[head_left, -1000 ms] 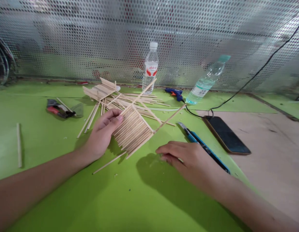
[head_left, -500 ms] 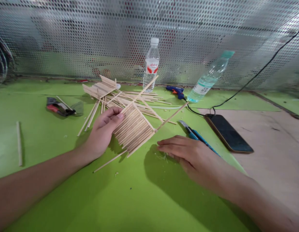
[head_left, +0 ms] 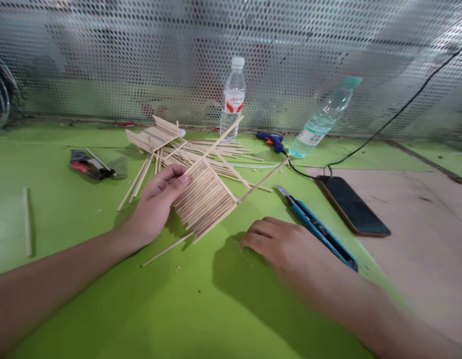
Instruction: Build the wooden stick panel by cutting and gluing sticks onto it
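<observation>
My left hand (head_left: 158, 202) grips a small wooden stick panel (head_left: 206, 194) by its upper left edge, thumb on top. The panel is made of thin sticks laid side by side, with longer sticks jutting out past its corners; it is held tilted above the green table. My right hand (head_left: 277, 244) rests low over the table to the right of the panel, apart from it. Its fingers are curled together and the fingertips are hidden, close to fine pale strands on the surface. A blue utility knife (head_left: 322, 227) with its blade out lies just beyond the right hand.
Loose sticks (head_left: 219, 154) and another stick structure (head_left: 154, 137) lie behind the panel. Farther back are a clear bottle (head_left: 233, 102), a tilted greenish bottle (head_left: 320, 122) and a blue glue gun (head_left: 270, 139). A phone (head_left: 354, 207) lies right; a black-and-red tool (head_left: 90, 166) lies left.
My right hand has drawn back slightly and its fingers have curled in, uncovering more of the utility knife. The left hand and the stick panel have hardly moved.
</observation>
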Available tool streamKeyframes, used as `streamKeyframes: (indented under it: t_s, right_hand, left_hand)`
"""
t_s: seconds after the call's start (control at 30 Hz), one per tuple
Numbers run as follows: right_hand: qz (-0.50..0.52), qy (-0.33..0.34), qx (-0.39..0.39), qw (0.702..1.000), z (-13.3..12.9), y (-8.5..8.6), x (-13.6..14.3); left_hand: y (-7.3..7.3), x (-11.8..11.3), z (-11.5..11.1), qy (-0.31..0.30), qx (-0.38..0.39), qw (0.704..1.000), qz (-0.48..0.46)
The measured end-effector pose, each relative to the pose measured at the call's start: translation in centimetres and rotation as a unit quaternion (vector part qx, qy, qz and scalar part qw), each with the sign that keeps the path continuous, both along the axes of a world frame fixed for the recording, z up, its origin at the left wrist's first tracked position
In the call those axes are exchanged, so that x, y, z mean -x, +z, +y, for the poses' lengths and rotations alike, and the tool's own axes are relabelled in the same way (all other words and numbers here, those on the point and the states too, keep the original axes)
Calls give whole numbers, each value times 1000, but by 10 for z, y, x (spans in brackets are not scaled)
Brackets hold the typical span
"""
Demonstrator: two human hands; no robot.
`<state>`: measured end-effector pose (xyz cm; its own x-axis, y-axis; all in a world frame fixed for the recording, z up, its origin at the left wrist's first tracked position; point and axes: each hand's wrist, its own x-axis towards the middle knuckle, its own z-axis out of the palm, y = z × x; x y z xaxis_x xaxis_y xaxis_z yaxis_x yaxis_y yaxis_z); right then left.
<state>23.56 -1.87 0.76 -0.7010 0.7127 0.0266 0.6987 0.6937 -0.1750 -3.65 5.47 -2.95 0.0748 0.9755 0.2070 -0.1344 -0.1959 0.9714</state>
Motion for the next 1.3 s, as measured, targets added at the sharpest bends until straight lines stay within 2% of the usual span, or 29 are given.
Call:
streamKeyframes:
  t_s: [0.07, 0.13, 0.23, 0.33, 0.43, 0.53, 0.63, 0.7, 0.77, 1.0, 1.3]
  right_hand:
    - [-34, -34, -9, 999, 4, -3, -1]
    - [-20, -72, 1, 997, 10, -5, -6]
    - [77, -111, 58, 989, 18, -5, -14]
    - [191, -154, 127, 961, 19, -1, -15]
    - [319, -197, 217, 901, 18, 1, -12]
    - [452, -244, 303, 803, 19, 0, -9]
    - [550, -269, 357, 706, 21, -2, -9]
    - [579, -268, 384, 668, 22, -1, -9]
    - [590, -265, 407, 645, 22, 0, -9]
    - [597, -243, 475, 599, 22, 2, -4]
    - [598, -266, 453, 605, 27, 5, -3]
  left_hand:
    - [-1, 1, 0, 3, 5, 1000, -4]
    - [-2, 1, 0, 7, 10, 1000, -9]
    - [-2, 1, 0, 10, 13, 1000, -8]
    - [-1, 0, 1, 13, 17, 1000, -6]
    - [-3, 0, 1, 20, 15, 1000, -10]
    - [-4, 1, 2, 22, 12, 1000, -10]
    - [-4, 1, 2, 14, 15, 1000, -12]
    - [-3, 1, 2, 11, 14, 1000, -12]
    - [-2, 1, 1, 10, 14, 1000, -10]
    - [0, 1, -1, 3, 23, 1000, -5]
    - [-2, 0, 0, 17, 14, 1000, -14]
